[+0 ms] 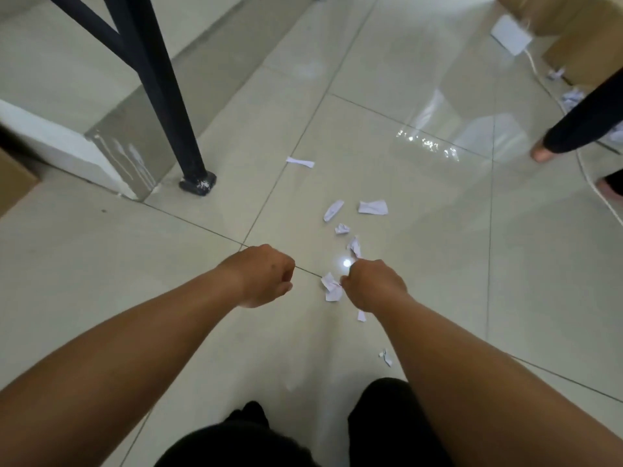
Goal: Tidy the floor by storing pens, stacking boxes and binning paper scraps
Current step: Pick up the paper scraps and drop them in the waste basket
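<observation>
A person bending low over a glossy pale-tiled floor point(438, 230) reaches both bare arms toward a scatter of torn white paper scraps point(372, 207) strewn near a tile joint. The right hand point(374, 284) is down among the litter, its curled fingers meeting a crumpled white scrap point(332, 288). The back of the hand hides the fingertips, so it cannot be told whether the piece is pinched or merely touched. The left hand point(266, 276) hovers near it in a loose fist with no paper showing inside, apparently kept close to help gather what the right hand lifts. More scraps lie just ahead of the right hand and beneath its wrist, and one strip lies farther off toward the black metal table leg point(168, 96). Brown cardboard boxes point(573, 28) sit well apart at the top right with more crumpled paper near them, not far from another person's bare foot point(542, 153). No bin and no pens are in view, so the scrap-clearing appears to be at an early stage, with the boxes not yet stacked.
</observation>
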